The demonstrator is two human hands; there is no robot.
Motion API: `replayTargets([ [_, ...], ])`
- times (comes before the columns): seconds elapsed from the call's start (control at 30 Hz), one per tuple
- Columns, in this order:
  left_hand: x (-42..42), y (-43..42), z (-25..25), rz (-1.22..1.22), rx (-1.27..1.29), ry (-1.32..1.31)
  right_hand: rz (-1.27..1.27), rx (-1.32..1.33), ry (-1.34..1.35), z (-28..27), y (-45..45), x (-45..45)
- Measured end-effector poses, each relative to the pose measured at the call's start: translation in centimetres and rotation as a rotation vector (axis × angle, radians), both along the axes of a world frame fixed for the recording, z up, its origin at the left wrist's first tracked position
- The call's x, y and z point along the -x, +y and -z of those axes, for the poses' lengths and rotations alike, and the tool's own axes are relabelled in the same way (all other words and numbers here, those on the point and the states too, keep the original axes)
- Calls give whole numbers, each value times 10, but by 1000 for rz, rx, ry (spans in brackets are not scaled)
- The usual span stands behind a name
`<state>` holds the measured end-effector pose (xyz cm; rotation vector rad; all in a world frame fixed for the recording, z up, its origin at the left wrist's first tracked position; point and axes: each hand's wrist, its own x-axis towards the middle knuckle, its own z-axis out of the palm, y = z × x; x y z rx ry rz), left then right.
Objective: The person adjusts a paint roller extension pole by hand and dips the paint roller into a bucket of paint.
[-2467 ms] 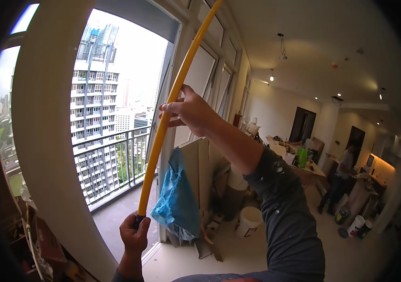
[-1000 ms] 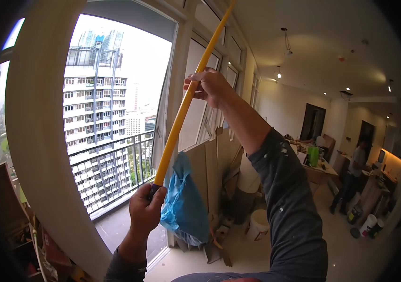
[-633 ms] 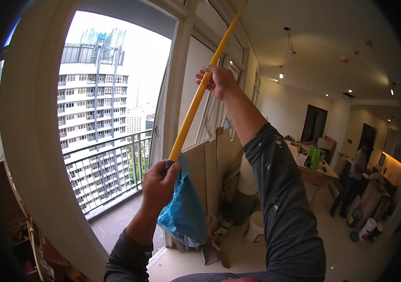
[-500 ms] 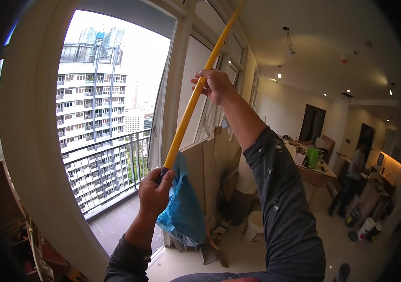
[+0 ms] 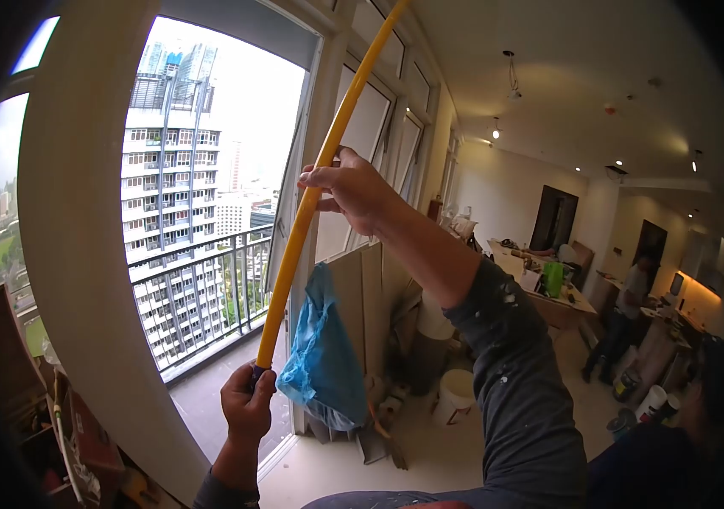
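A long yellow pole (image 5: 290,263) slants up to the right in front of me, and its top end runs out of view. My left hand (image 5: 245,405) is wrapped around the dark grip at its lower end. Higher up, my right hand (image 5: 352,191) holds the shaft loosely between thumb and fingers. Just right of the lower shaft, a crumpled blue plastic bag (image 5: 324,360) hangs or stands against pale boards (image 5: 367,314).
The balcony railing (image 5: 226,263) shows through the doorway at left. A white bucket (image 5: 455,394) stands on the floor. A cluttered worktable (image 5: 578,305) is farther back. One person (image 5: 625,314) stands beyond; another (image 5: 718,394) is close at lower right.
Both hands and the pole have come down and to the left in view. A second person has appeared at the lower right. The view has shifted slightly.
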<state>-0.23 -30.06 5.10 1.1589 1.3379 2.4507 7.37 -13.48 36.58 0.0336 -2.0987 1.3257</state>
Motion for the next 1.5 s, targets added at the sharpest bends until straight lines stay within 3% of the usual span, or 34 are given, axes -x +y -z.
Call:
replayTargets([
  [0.3, -11, -72, 45, -24, -53, -42, -105, -164, -102, 23, -73, -14],
  [0.67, -27, -141, 80, -80, 25, -56, -229, -130, -211, 49, -117, -19],
  [1.03, -5, -122, 23, -74, -16, 50, -164, -92, -84, 9, -100, -3],
  [1.5, -3, -30, -58, -3, 45, 37, -114, -22, 55, -41, 16, 17],
])
